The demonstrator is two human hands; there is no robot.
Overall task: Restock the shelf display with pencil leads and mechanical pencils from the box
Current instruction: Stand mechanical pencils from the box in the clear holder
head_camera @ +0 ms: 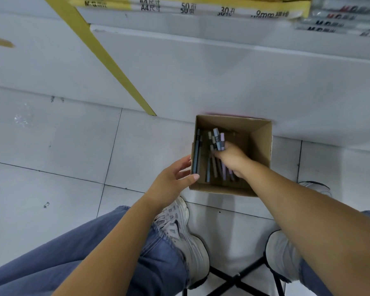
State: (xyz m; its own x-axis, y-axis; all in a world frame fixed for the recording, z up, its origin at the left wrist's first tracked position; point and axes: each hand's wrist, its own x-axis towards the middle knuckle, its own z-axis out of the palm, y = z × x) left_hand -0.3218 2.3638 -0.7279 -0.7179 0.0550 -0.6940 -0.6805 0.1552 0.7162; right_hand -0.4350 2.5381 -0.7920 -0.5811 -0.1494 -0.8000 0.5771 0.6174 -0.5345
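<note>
Box (260, 146) on floor (51, 146), pencils (208, 170) lying near-to-far inside, right hand (232, 160) gripping several, left hand (172, 179) open, touching box wall

Bright, even light fills my view. The open brown cardboard box (262, 146) is dim inside, its soft shadow on pale grey floor tiles (51, 146). Yellow-and-white printed packs (201, 9) up top blur; edges bow.

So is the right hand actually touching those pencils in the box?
Touching. The head view shows the right hand inside the cardboard box, fingers curled round a bundle of pencils, their ends sticking out either side.
</note>
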